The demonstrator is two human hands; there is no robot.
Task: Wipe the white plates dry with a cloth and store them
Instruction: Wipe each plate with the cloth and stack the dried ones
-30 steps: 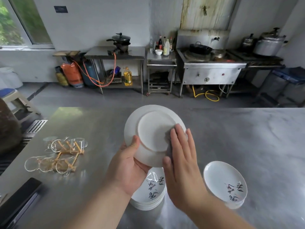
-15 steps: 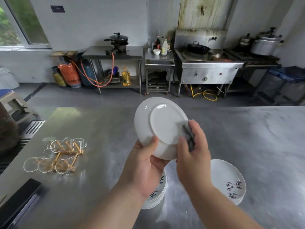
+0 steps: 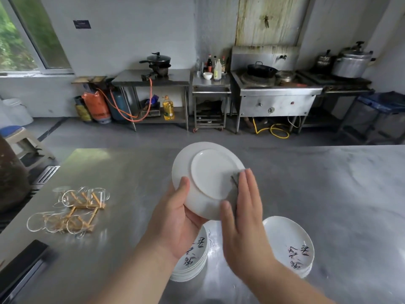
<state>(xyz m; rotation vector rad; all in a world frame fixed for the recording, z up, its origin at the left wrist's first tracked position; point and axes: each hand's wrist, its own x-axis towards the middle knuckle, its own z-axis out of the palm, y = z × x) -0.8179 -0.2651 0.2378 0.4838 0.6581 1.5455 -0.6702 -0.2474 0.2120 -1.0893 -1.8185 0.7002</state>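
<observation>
My left hand grips a white plate by its lower left rim, thumb on the back, holding it tilted above the steel table with its underside toward me. My right hand presses a grey cloth flat against the plate's right side, fingers straight, thumb on the lower rim. Most of the cloth is hidden under the fingers. A stack of white plates with black writing sits below my left hand. A second, shorter stack sits to the right.
Clear glasses on a wooden rack lie on the table's left part. A black flat object sits at the near left corner. Beyond the table are a floor gap, steel benches, a stove, pots and gas cylinders.
My right hand went from pinching the cloth at the plate's right rim to lying flat with straight fingers on the plate's back. The plate stays in my left hand.
</observation>
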